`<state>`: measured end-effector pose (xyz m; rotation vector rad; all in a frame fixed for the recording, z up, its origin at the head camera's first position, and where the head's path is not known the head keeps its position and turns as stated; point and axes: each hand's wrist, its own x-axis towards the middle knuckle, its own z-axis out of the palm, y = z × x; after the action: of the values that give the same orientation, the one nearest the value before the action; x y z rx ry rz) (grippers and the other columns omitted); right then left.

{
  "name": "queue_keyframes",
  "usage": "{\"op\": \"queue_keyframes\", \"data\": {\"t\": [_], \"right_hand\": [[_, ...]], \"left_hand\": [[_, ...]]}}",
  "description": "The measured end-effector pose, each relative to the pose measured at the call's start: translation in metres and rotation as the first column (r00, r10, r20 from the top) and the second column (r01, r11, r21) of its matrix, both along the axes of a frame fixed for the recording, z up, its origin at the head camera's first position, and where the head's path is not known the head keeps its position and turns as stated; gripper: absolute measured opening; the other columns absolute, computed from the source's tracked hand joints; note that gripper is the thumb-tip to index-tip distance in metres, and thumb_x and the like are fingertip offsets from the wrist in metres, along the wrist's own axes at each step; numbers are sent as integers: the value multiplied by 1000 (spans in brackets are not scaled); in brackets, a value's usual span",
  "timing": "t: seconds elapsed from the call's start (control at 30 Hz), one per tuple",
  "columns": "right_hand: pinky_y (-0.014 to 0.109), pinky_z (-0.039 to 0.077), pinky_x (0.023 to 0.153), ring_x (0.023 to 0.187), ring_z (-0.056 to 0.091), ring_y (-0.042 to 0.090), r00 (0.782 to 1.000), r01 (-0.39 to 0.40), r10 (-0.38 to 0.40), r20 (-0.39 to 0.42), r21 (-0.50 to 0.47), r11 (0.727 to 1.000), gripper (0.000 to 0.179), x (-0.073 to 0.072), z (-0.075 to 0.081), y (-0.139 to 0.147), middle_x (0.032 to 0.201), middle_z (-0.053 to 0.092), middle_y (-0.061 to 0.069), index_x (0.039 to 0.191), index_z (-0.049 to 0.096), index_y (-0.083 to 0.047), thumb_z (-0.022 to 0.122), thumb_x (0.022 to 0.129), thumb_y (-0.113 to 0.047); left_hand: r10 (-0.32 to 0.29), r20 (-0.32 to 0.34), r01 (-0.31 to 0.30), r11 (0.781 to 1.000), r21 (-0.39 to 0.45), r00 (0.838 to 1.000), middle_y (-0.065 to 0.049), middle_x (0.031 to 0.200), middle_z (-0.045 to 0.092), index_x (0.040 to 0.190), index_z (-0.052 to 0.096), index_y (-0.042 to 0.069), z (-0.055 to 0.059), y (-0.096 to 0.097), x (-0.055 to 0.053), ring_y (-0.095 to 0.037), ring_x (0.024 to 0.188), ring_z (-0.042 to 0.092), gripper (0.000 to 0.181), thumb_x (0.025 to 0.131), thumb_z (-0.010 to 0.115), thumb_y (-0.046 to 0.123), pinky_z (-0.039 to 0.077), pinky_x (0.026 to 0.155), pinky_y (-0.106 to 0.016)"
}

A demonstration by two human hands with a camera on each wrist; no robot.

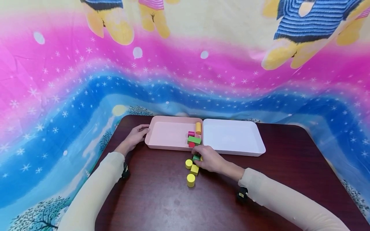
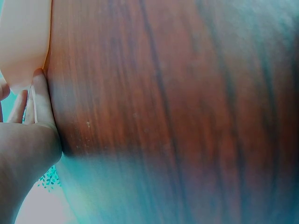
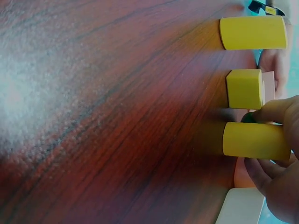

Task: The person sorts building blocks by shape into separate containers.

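At the left end of the pink tray [image 1: 170, 134], my left hand [image 1: 137, 136] rests its fairly straight fingers [image 2: 42, 93] against the tray's outer wall. My right hand [image 1: 211, 158] is just in front of the tray's near right corner. Between its thumb and fingers it pinches a small green block [image 1: 196, 158], mostly hidden in the right wrist view. A yellow cylinder [image 3: 254, 140] overlaps that hand in the right wrist view. Close by on the table stand a short yellow cylinder [image 1: 189, 164], a yellow cube [image 1: 194, 170] and a taller yellow cylinder [image 1: 190, 180].
Inside the pink tray's right end lie an orange-yellow cylinder [image 1: 198, 127], a magenta block [image 1: 191, 133], a green rectangular block [image 1: 194, 140] and a red block [image 1: 191, 145]. A white tray [image 1: 231, 136] adjoins it on the right. Patterned cloth [image 1: 179, 83] hangs behind the dark wooden table [image 1: 162, 199].
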<state>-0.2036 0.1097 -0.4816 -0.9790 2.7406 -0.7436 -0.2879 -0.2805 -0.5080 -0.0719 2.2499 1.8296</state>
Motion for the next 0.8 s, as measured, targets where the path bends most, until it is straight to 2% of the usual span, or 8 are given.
{"op": "queue_keyframes", "data": {"t": [0.33,0.8], "right_hand": [[28,58,93,97,61,10,999,-32,32,3,-36,999,36,-2,0,2,110,69,-6,123,71,-10,86,91,-17],[32,60,88,96,61,13,999,-47,46,-16,-88,995,34,-3,18,4,108,68,-5,121,71,-7,85,91,-11]], "left_hand": [[2,3,-2,1000,-6,1000,-20,155,49,160,42,6,0,-1,0,-35,139,53,51,114,51,26,49,112,-52],[-4,2,4,1000,-8,1000,-20,156,48,161,41,7,1,-2,2,-36,140,53,52,114,51,27,47,113,-53]]}}
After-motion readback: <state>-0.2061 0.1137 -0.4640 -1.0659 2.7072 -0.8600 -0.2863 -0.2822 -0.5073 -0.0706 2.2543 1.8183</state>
